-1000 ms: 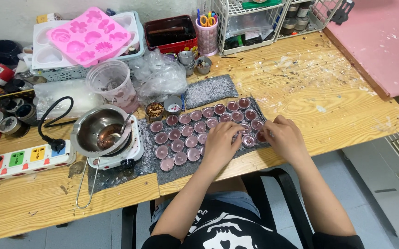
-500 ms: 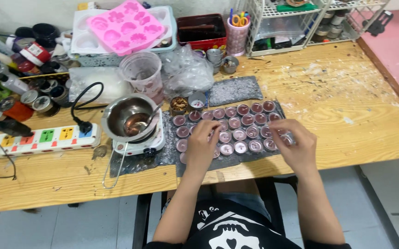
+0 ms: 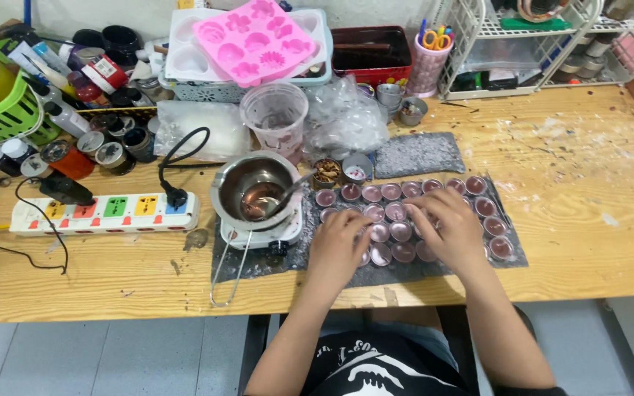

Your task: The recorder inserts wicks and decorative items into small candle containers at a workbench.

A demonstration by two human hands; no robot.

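A big wooden table (image 3: 588, 183) holds a grey mat (image 3: 419, 154), likely to catch drips. Small round tins (image 3: 434, 187) sit in rows on it, near the pot (image 3: 254, 192). The left hand (image 3: 339, 246) and right hand (image 3: 449, 231) rest flat and open on the tins.

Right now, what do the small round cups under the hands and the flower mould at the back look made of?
Small round cups: thin shiny metal, likely; silvery rims glint. Flower mould: probably matte pink silicone, soft-looking with rounded edges.
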